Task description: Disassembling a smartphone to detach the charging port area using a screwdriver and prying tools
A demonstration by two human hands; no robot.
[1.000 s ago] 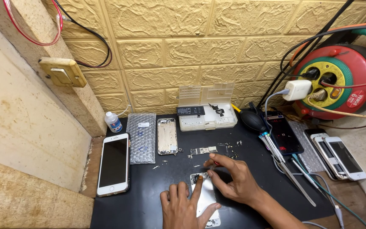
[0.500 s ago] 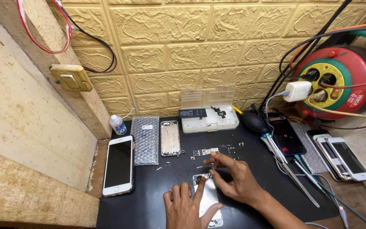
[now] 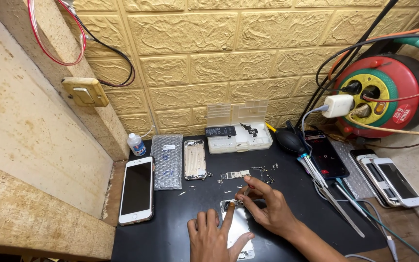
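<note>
Desk (image 3: pixel 287 201): black mat over a wooden top, set against a yellow stone-pattern wall.
Left edge: white phone (image 3: pixel 136 190) face up, bubble-wrap pouch (image 3: pixel 166 161) and bare metal phone housing (image 3: pixel 194 159) just beside it; small clear bottle (image 3: pixel 135 144) behind.
Back: clear parts box (image 3: pixel 239 131), lid raised.
Centre: small circuit board (image 3: pixel 234 174) among scattered screws; opened phone body (image 3: pixel 238 228) under both hands.
Right: black air blower (image 3: pixel 289 141), dark phone (image 3: pixel 326 155), tweezers (image 3: pixel 340 209), two white phones (image 3: pixel 389 178).

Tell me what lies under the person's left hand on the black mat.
A silver phone housing lies under the left hand, whose forefinger presses its top end. The right hand touches that end too. The housing's left part is covered.
</note>
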